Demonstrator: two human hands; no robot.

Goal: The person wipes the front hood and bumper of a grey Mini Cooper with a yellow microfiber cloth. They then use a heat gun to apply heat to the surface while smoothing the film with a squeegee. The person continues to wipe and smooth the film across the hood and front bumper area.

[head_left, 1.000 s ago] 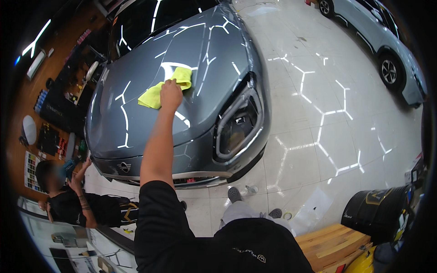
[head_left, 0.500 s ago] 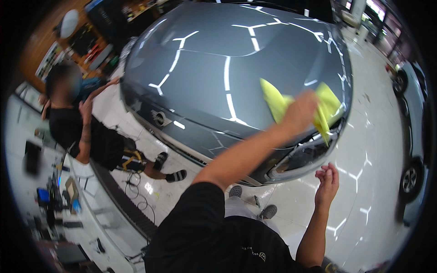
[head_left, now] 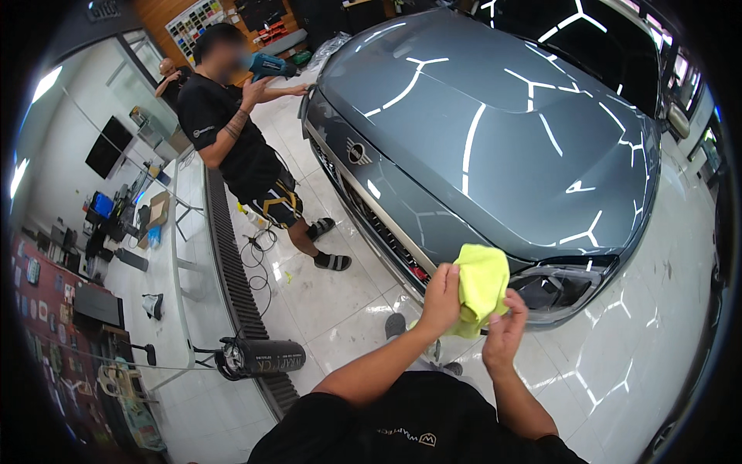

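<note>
My left hand (head_left: 439,301) grips a bright yellow cloth (head_left: 481,282), held low in front of the grey car's front end. My right hand (head_left: 504,332) is at the cloth's lower right edge, fingertips closed on it. Just beyond the cloth are the dark headlight (head_left: 560,288) and the glossy grey hood (head_left: 502,147) with bright light reflections.
A co-worker (head_left: 228,139) stands left of the bumper, holding a blue power tool (head_left: 267,66); another person (head_left: 168,87) is farther back. A white table (head_left: 176,294) runs along the left, near a black cylinder (head_left: 270,358) and loose cables (head_left: 263,255) on the tiled floor (head_left: 348,301).
My left hand has brought the cloth from the hood down toward my body, and my right hand has risen to meet it. The view has swung left, showing more of the co-worker and table.
</note>
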